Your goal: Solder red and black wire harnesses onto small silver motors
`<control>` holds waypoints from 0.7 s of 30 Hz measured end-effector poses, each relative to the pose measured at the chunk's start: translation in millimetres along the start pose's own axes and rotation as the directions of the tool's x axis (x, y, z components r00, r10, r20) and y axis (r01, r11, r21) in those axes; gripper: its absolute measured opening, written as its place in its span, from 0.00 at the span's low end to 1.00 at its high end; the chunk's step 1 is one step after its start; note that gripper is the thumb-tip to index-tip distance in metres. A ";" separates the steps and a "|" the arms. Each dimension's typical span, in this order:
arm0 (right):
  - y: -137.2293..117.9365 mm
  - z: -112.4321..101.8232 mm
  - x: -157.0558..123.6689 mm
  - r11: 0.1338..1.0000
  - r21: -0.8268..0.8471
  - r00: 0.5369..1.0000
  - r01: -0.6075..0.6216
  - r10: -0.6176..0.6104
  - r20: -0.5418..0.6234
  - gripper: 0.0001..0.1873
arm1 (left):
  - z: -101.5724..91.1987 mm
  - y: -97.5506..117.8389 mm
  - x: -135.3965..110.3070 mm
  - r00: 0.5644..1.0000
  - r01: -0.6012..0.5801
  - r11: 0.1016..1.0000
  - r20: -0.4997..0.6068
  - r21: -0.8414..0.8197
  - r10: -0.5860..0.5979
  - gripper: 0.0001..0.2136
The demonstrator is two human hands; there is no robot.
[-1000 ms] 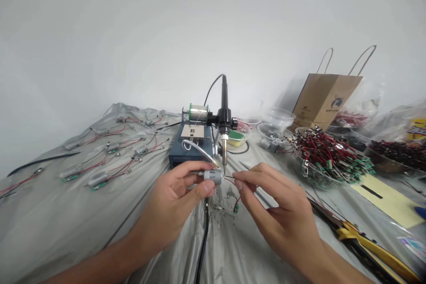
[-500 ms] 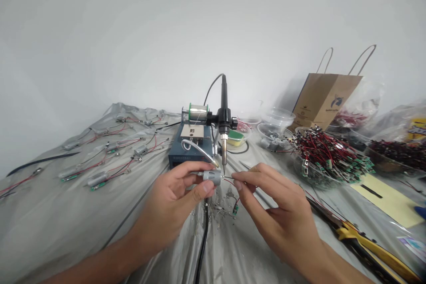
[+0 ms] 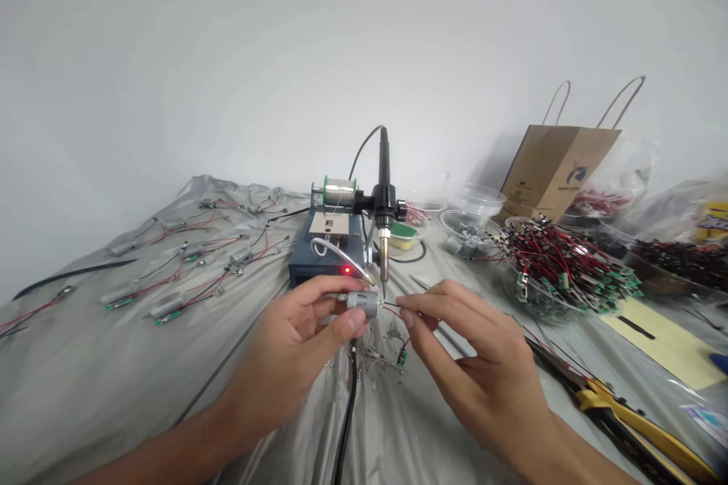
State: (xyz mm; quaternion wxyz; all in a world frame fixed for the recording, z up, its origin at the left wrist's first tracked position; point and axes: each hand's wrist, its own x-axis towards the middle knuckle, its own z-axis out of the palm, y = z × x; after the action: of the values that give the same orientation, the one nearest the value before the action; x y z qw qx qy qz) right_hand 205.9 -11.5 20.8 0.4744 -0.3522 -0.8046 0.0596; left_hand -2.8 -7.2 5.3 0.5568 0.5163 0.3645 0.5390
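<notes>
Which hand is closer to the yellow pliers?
Right. The right hand is up and to the left of the yellow-handled pliers, not touching them. The left hand is much farther away, on the far side of the right hand.

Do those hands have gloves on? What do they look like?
No gloves! The left hand and right hand are both bare, with long, slim fingers. No rings or watch show. The left forearm and right forearm are bare too, with no sleeves in view.
</notes>
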 end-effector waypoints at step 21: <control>-3.1 -1.2 2.8 1.000 0.007 1.000 0.001 -0.001 0.013 0.09 | -3.6 1.1 -1.5 0.999 0.024 0.999 0.029 0.025 -0.025 0.12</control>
State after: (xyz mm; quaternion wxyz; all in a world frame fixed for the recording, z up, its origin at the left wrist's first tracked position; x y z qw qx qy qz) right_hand 204.5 -12.4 24.8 0.4702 -0.3498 -0.8077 0.0644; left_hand -6.8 -8.2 5.5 0.5621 0.5266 0.3694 0.5198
